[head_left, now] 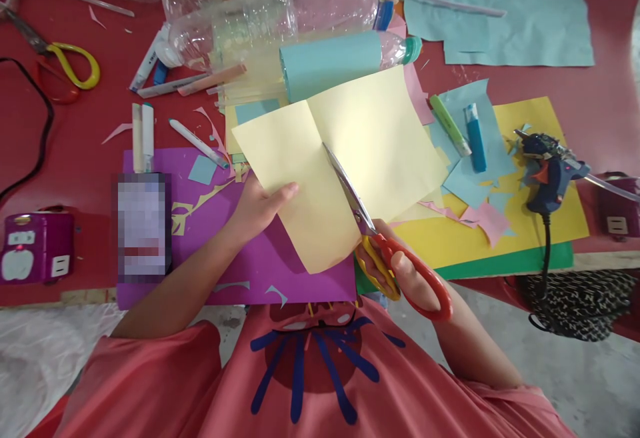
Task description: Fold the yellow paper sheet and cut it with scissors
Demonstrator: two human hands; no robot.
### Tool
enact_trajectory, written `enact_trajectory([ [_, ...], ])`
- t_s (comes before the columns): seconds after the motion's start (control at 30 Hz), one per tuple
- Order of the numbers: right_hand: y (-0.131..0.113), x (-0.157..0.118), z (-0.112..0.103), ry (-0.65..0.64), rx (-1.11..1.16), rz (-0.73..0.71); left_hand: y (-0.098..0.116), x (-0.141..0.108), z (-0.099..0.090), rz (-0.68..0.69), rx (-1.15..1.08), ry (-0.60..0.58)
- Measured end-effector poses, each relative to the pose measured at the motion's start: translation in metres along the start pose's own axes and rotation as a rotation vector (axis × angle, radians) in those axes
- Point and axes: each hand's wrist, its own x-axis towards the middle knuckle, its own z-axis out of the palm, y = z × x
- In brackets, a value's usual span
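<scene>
A pale yellow sheet of paper [380, 131] lies across the middle of the view, cut part of the way up between its left and right portions. My left hand [257, 208] grips the left portion, thumb on top and the other fingers hidden beneath. In my right hand [400, 271] are scissors [425, 288] with one red and one yellow handle loop. Their blades look nearly closed and lie along the cut, tips pointing up and left at its upper end. Purple paper [320, 288] is under the left portion.
Behind the sheet stand clear plastic bottles [240, 21] and a blue-wrapped bottle [335, 58]. A glue gun [550, 178] rests on yellow paper [505, 231] at right. Left are a phone [143, 225], markers [197, 143] and other scissors [75, 65].
</scene>
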Motion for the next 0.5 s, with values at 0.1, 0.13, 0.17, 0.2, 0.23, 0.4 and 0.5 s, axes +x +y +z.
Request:
enact_trajectory([
  [0.1,0.0005,0.0014,0.0013,0.012,0.026,0.0,-0.0002,0.0006,-0.0005,0.018,0.008,-0.001],
  [0.13,0.0017,0.0016,0.0011,0.014,0.032,0.002,-0.0003,0.0009,-0.0006,0.02,0.011,-0.003],
  [0.17,0.003,0.0017,0.0009,0.015,0.041,0.003,-0.0004,0.0012,-0.0007,0.022,0.011,-0.002],
  [0.2,0.0042,0.0018,0.0007,0.018,0.053,0.005,-0.0005,0.0015,-0.0007,0.024,0.008,0.0],
  [0.23,0.0051,0.0019,0.0007,0.021,0.066,0.009,-0.0005,0.0017,-0.0007,0.024,0.004,0.004],
  [0.4,0.0041,0.0029,0.002,0.034,0.105,0.024,0.0008,0.0018,-0.0001,-0.03,-0.045,0.019],
  [0.5,0.0015,0.0013,0.0,0.052,0.06,0.041,0.0011,0.0031,0.0003,-0.089,-0.1,0.031],
])
